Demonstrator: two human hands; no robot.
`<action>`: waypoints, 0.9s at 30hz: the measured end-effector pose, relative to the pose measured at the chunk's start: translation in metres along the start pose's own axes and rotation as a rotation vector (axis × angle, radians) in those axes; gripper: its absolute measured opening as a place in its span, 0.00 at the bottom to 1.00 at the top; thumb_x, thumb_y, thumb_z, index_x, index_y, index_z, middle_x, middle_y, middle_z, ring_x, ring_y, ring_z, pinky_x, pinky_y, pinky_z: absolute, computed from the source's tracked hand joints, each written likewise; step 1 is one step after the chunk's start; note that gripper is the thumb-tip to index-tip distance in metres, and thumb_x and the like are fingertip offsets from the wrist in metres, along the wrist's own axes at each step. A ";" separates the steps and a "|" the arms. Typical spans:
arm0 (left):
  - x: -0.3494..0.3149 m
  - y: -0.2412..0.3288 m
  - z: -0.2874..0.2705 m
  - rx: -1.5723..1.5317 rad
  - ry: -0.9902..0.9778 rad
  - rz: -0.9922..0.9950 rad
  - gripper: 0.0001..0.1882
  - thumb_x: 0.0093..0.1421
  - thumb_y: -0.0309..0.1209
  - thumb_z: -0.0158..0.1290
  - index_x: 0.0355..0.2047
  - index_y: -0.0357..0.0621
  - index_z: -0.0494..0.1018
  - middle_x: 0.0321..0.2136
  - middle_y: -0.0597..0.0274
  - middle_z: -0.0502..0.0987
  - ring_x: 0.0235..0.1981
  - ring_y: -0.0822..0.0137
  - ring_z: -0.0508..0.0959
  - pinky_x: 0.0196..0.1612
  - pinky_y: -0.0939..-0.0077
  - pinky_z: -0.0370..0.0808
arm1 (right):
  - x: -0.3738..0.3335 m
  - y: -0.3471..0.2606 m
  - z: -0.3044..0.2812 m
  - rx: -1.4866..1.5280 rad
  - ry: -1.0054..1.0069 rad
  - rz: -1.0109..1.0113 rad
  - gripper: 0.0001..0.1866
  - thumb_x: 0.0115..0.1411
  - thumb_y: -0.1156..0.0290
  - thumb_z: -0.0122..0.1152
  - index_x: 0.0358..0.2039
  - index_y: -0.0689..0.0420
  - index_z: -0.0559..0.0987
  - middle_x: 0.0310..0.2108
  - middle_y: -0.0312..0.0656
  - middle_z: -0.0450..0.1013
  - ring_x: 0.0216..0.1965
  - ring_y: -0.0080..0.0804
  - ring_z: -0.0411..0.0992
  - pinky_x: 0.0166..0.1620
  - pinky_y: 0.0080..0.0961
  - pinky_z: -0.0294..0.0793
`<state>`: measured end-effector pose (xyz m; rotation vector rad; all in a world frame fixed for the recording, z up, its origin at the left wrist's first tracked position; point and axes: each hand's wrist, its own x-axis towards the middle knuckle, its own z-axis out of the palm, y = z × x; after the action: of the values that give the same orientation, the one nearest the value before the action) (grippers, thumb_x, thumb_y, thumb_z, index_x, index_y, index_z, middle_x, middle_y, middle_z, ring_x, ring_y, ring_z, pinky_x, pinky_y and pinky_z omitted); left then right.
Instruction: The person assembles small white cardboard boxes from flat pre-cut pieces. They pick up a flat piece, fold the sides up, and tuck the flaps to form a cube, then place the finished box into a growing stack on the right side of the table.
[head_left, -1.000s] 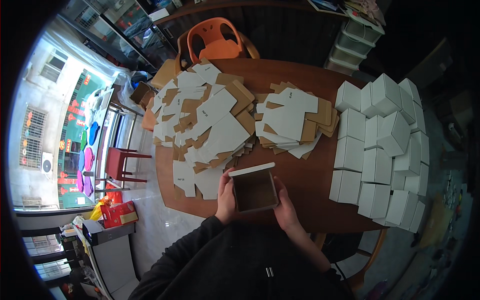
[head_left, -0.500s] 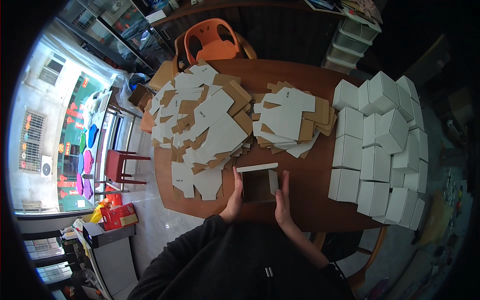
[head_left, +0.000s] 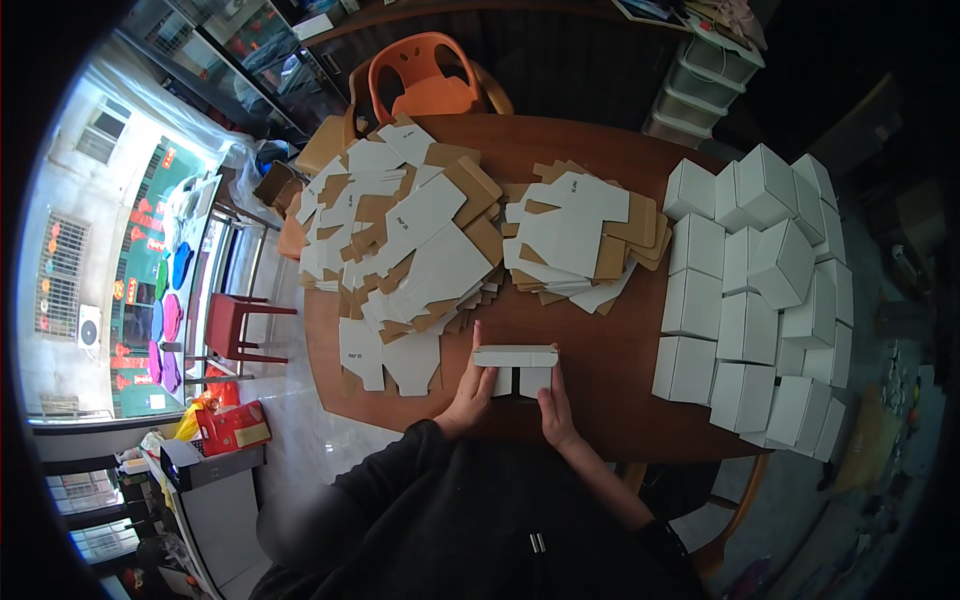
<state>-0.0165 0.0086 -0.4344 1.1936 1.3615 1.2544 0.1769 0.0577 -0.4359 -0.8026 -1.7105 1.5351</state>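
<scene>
A small white carton (head_left: 516,357) stands between my hands near the table's front edge. Its lid panel with a bent edge spans the back of the opening, and two side flaps lie folded inward below it, a dark slit between them. My left hand (head_left: 467,400) presses along the carton's left side, fingers pointing up and away. Against the right side rests my right hand (head_left: 558,410), its thumb by the right flap. Together they grip the carton from both sides.
Flat white-and-brown carton blanks (head_left: 420,230) are heaped at the left of the brown table (head_left: 600,360), with a smaller pile (head_left: 570,235) beside them. Finished white boxes (head_left: 690,305) are stacked at the right. An orange chair (head_left: 425,85) stands beyond the far edge.
The carton's side flaps have folded inward over the opening, which was gaping with the right flap up. The lid panel has tipped toward me, its bent edge now showing. Both hands stay on the sides.
</scene>
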 end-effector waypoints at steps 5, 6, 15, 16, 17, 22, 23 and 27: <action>-0.003 0.016 0.001 0.003 0.027 -0.054 0.38 0.71 0.23 0.36 0.71 0.37 0.25 0.73 0.54 0.24 0.74 0.57 0.28 0.72 0.65 0.31 | 0.001 -0.005 -0.002 -0.051 -0.014 0.023 0.35 0.72 0.64 0.37 0.71 0.67 0.37 0.74 0.53 0.35 0.75 0.44 0.34 0.73 0.36 0.35; -0.005 0.019 0.001 -0.019 0.036 -0.084 0.38 0.70 0.22 0.37 0.71 0.36 0.25 0.73 0.54 0.24 0.74 0.57 0.28 0.72 0.65 0.31 | 0.000 -0.006 -0.002 -0.060 -0.013 0.031 0.35 0.72 0.64 0.37 0.71 0.67 0.37 0.74 0.54 0.35 0.75 0.45 0.34 0.73 0.36 0.35; -0.020 0.047 -0.013 0.618 0.040 0.209 0.41 0.56 0.21 0.55 0.69 0.40 0.50 0.71 0.38 0.40 0.72 0.41 0.44 0.71 0.47 0.43 | 0.023 -0.059 -0.013 0.020 0.033 -0.228 0.41 0.72 0.48 0.38 0.72 0.62 0.38 0.74 0.55 0.35 0.75 0.49 0.35 0.72 0.43 0.35; -0.020 0.045 -0.013 0.577 0.036 0.201 0.39 0.56 0.20 0.55 0.67 0.41 0.53 0.71 0.37 0.41 0.72 0.41 0.45 0.70 0.48 0.45 | 0.027 -0.067 -0.011 0.055 0.025 -0.224 0.43 0.71 0.45 0.38 0.72 0.62 0.39 0.74 0.56 0.35 0.75 0.49 0.35 0.72 0.43 0.35; -0.019 0.043 -0.013 0.536 0.032 0.192 0.37 0.55 0.20 0.55 0.65 0.42 0.56 0.71 0.37 0.42 0.72 0.41 0.46 0.70 0.49 0.47 | 0.030 -0.071 -0.010 0.036 0.045 -0.181 0.46 0.68 0.40 0.41 0.72 0.62 0.43 0.73 0.57 0.39 0.74 0.49 0.39 0.72 0.43 0.38; -0.018 0.040 -0.012 0.278 -0.002 0.089 0.32 0.55 0.16 0.54 0.61 0.43 0.61 0.70 0.37 0.44 0.72 0.43 0.49 0.68 0.55 0.57 | 0.025 -0.043 -0.007 0.001 0.015 -0.155 0.42 0.69 0.43 0.45 0.70 0.63 0.51 0.71 0.56 0.49 0.72 0.49 0.48 0.70 0.42 0.48; -0.019 0.039 -0.013 0.278 -0.003 0.089 0.32 0.55 0.15 0.53 0.61 0.43 0.61 0.70 0.37 0.45 0.71 0.43 0.50 0.67 0.56 0.58 | 0.023 -0.039 -0.008 -0.026 0.018 -0.156 0.42 0.68 0.44 0.46 0.69 0.64 0.52 0.70 0.56 0.50 0.71 0.49 0.50 0.70 0.42 0.50; -0.019 0.045 -0.015 0.198 0.024 0.063 0.31 0.55 0.14 0.51 0.60 0.42 0.62 0.70 0.40 0.46 0.70 0.44 0.54 0.66 0.59 0.60 | 0.010 -0.036 -0.009 -0.137 0.007 -0.147 0.38 0.67 0.62 0.55 0.70 0.63 0.51 0.70 0.55 0.50 0.71 0.50 0.51 0.69 0.41 0.52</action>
<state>-0.0259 -0.0115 -0.3884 1.3705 1.5039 1.2021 0.1788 0.0671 -0.3985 -0.7320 -1.8426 1.3266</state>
